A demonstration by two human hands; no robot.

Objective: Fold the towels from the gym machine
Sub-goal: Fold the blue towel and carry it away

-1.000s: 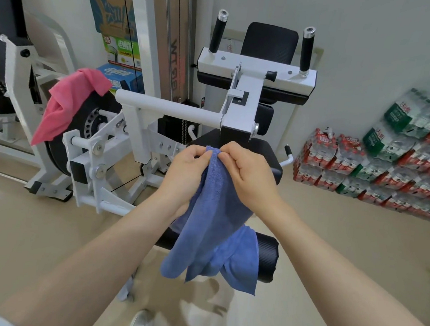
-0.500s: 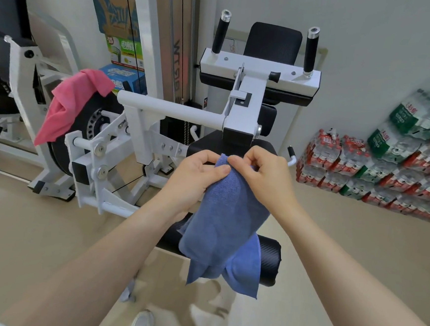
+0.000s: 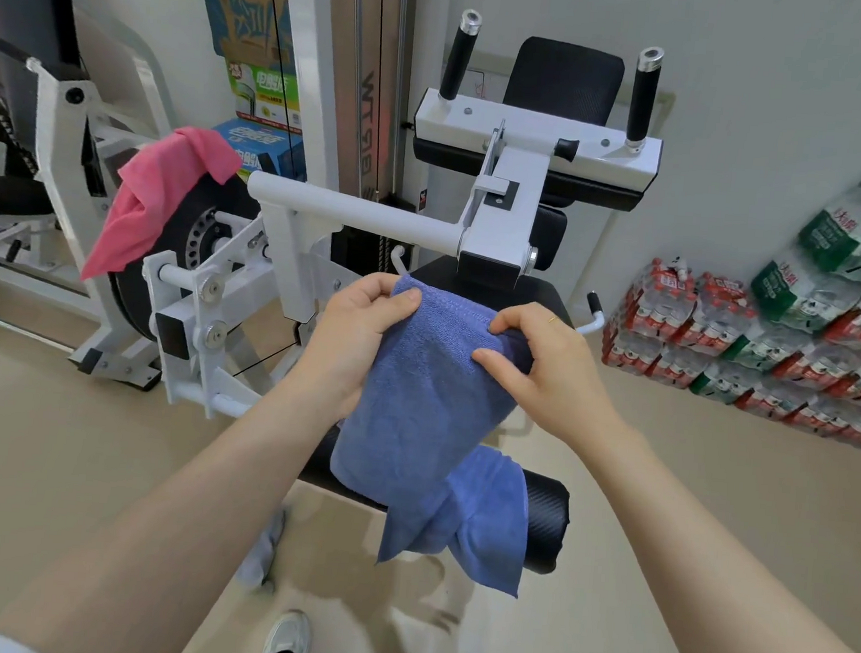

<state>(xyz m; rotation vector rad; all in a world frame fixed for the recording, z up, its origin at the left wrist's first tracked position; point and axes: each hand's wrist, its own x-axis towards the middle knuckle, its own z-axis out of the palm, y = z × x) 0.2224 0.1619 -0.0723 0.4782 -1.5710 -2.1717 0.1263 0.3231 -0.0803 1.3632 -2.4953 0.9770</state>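
blue towel (image 3: 425, 403) is held in the air in front of the gym machine (image 3: 499, 213), just above its black roller pad (image 3: 547, 521). left hand (image 3: 360, 341) grips the top left corner, thumb curled over the front of the hem and fingers wrapped behind the cloth. right hand (image 3: 544, 366) pinches the top right corner between thumb and bent fingers. compared with one second ago, the hands have moved apart: they were then almost touching at one bunched point, and the top hem is now drawn out into a short straight edge between them. the upper part of the cloth now hangs flat, while the lower part is twisted, with a loose flap trailing to the right. judgement: the top edge has been found and opened, which is the setup for a first fold; the fold itself is not yet made, and the lower tangle probably needs a shake or further spreading first. pink towel (image 3: 155, 201) is draped over the black wheel (image 3: 187, 255) of the machine at left, untouched, so at least one more item remains.
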